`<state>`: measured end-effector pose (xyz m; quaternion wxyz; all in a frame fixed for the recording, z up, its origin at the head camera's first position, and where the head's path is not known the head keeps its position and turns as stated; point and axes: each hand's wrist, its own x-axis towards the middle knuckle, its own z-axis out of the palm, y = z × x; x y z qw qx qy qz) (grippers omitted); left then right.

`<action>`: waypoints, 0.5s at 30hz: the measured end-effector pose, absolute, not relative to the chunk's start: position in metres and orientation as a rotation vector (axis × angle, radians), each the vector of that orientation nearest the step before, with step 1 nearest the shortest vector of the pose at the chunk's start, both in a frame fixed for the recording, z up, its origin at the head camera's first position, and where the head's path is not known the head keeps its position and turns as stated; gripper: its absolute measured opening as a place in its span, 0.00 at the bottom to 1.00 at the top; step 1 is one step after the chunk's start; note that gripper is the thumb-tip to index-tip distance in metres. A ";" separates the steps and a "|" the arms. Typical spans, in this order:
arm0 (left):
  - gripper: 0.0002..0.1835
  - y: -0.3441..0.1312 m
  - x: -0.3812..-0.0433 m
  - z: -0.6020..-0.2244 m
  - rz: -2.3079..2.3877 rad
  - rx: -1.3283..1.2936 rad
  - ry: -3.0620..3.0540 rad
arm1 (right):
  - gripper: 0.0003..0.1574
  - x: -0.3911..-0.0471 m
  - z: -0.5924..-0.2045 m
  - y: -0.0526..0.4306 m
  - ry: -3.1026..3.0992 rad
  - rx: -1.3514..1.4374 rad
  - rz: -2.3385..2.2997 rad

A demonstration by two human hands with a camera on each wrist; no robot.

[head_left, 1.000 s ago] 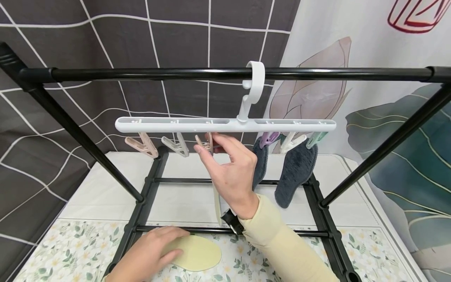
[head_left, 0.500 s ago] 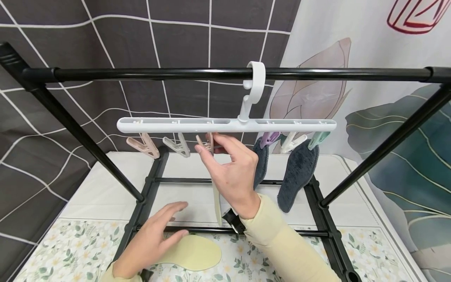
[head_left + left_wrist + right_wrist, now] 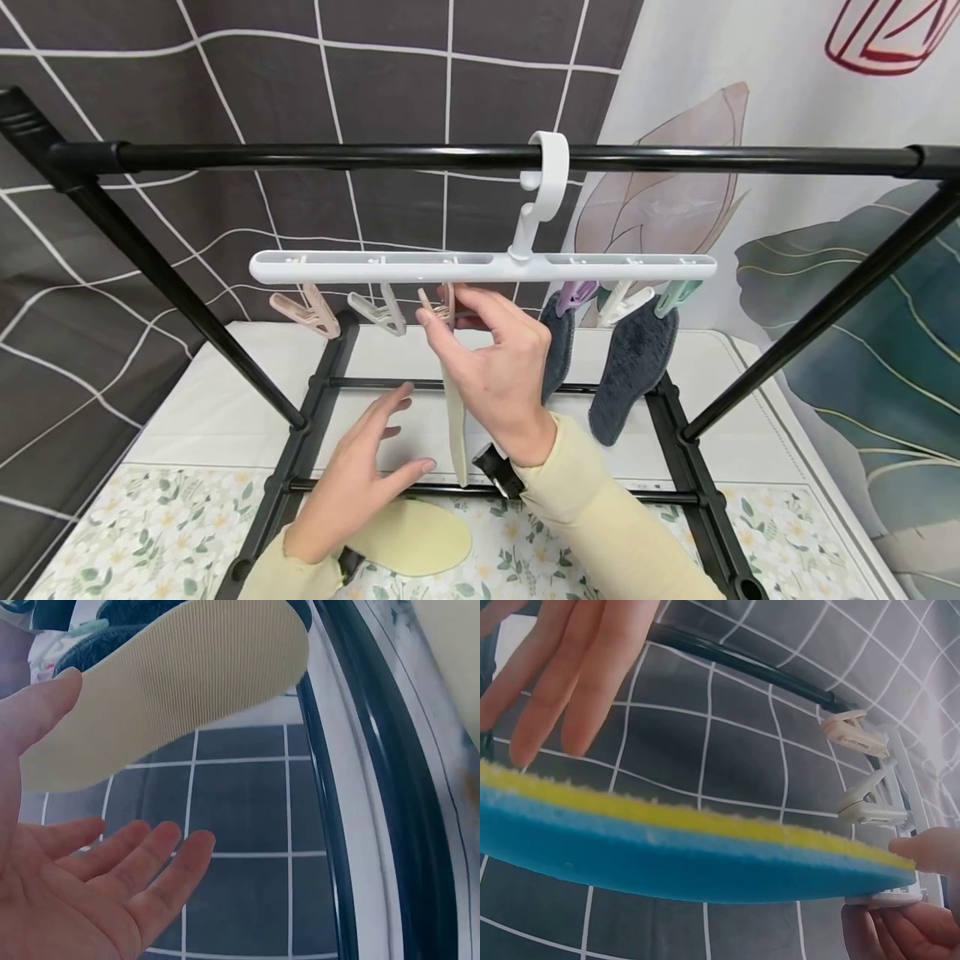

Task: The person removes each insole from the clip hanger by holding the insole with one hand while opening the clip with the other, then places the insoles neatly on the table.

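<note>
Under a white clip hanger [image 3: 390, 268], my right hand [image 3: 498, 367] pinches a pale pink clothespin [image 3: 441, 307] between thumb and fingers. From that clip hangs a pale yellow insole [image 3: 456, 429], seen nearly edge-on. The left wrist view shows its ribbed cream face [image 3: 187, 675]; in the right wrist view its edge [image 3: 705, 825] is yellow over blue. My left hand [image 3: 356, 479] is raised to the left of the insole, fingers spread and holding nothing. Below it, another pale yellow insole [image 3: 420, 537] lies on the floral cloth, partly covered by the left wrist.
The hanger hooks over the black rail [image 3: 337, 157] of a drying rack. Two dark grey insoles [image 3: 633, 371] hang at its right from purple and green clips. Free pink [image 3: 306, 312] and white clips [image 3: 378, 310] dangle at the left. Slanted rack legs [image 3: 180, 283] flank the work.
My left hand has lifted off the insole on the cloth and moved up and right, toward the hanging insole. The right hand has stayed at the clothespin; the hanging insole has swung slightly.
</note>
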<state>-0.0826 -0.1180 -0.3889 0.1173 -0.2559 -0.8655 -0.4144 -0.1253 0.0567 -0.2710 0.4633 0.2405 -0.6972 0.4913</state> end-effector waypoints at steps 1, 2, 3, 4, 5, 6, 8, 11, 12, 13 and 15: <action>0.46 -0.116 -0.084 -0.389 -1.225 -0.758 -2.523 | 0.12 -0.125 -0.271 0.057 -1.714 0.593 1.211; 0.46 -0.114 -0.084 -0.389 -1.239 -0.764 -2.513 | 0.12 -0.125 -0.271 0.056 -1.715 0.594 1.213; 0.47 -0.111 -0.085 -0.389 -1.251 -0.766 -2.508 | 0.12 -0.125 -0.271 0.056 -1.715 0.596 1.214; 0.47 -0.109 -0.085 -0.389 -1.266 -0.764 -2.503 | 0.12 -0.124 -0.270 0.056 -1.715 0.599 1.217; 0.48 -0.107 -0.086 -0.389 -1.284 -0.762 -2.500 | 0.12 -0.124 -0.270 0.056 -1.715 0.600 1.217; 0.48 -0.105 -0.086 -0.388 -1.300 -0.761 -2.498 | 0.12 -0.124 -0.270 0.056 -1.713 0.603 1.219; 0.49 -0.101 -0.086 -0.387 -1.333 -0.757 -2.488 | 0.12 -0.124 -0.270 0.056 -1.711 0.606 1.222; 0.50 -0.095 -0.087 -0.387 -1.357 -0.748 -2.481 | 0.12 -0.124 -0.270 0.057 -1.712 0.606 1.225; 0.50 -0.093 -0.087 -0.388 -1.358 -0.744 -2.477 | 0.12 -0.123 -0.269 0.057 -1.712 0.607 1.229; 0.50 -0.091 -0.087 -0.388 -1.363 -0.739 -2.474 | 0.12 -0.123 -0.269 0.057 -1.711 0.608 1.235; 0.50 -0.087 -0.087 -0.389 -1.367 -0.730 -2.470 | 0.11 -0.122 -0.269 0.056 -1.710 0.613 1.247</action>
